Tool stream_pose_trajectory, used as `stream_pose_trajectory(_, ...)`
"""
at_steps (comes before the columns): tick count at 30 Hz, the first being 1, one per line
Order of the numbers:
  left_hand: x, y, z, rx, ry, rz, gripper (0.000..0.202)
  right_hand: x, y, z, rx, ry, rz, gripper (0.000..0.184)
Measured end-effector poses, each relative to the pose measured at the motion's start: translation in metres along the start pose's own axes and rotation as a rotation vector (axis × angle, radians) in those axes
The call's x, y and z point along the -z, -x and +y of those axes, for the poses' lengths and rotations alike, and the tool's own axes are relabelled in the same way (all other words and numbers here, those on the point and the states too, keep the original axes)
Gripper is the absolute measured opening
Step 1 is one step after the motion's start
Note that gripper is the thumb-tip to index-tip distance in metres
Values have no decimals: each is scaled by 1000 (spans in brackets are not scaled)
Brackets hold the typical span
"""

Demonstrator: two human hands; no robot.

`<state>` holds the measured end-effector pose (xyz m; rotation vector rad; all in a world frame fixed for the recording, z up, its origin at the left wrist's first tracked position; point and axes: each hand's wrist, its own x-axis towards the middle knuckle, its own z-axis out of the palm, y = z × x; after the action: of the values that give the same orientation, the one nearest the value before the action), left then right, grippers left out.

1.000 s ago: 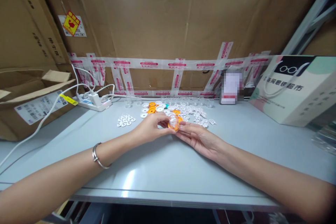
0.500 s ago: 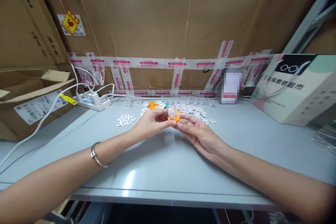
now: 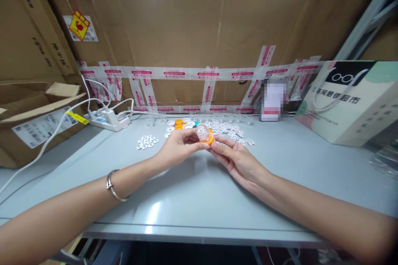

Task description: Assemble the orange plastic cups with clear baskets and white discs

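A small clear plastic cup with an orange ring base [image 3: 205,136] is held between both hands above the table. My left hand [image 3: 183,145] pinches it from the left, thumb at the front of the orange ring. From the right, the fingers of my right hand [image 3: 238,157] close on the ring's edge. The cup tilts toward the left. Just behind the hands lie white and orange rings [image 3: 179,124] and a spread of small white plastic pieces [image 3: 231,130]. A cluster of white disc-shaped parts [image 3: 147,142] sits left of my left hand.
Several clear cups [image 3: 150,121] stand along the back. A power strip [image 3: 108,120] with white cables is at left, near an open cardboard box [image 3: 40,120]. A phone [image 3: 273,101] leans at the back, a paper bag [image 3: 336,112] stands right, and a large carton [image 3: 186,25] walls the rear.
The clear cup has tipped further to the left in my hands and more of its side shows. Both hands keep their hold, and the view has shifted slightly.
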<state>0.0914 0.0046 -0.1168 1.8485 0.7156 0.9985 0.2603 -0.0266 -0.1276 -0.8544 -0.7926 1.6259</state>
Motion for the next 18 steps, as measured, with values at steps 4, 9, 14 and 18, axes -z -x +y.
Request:
stream_pose_trajectory(4,4,-1,1,-89,-306,72,23,-1,-1,2,-26,32,-113,26)
stream_pose_trajectory(9,8,-1,-1,-37,-325,-29,21,1,-3,3,-45,105,-126,29)
stream_pose_trajectory(14,10,2,0,-59,-315,-41,37,8,-7,5,-59,217,-153,27)
stream_pose_trajectory(18,12,1,1,-15,-301,-67,31,9,-9,8,-119,267,-179,36)
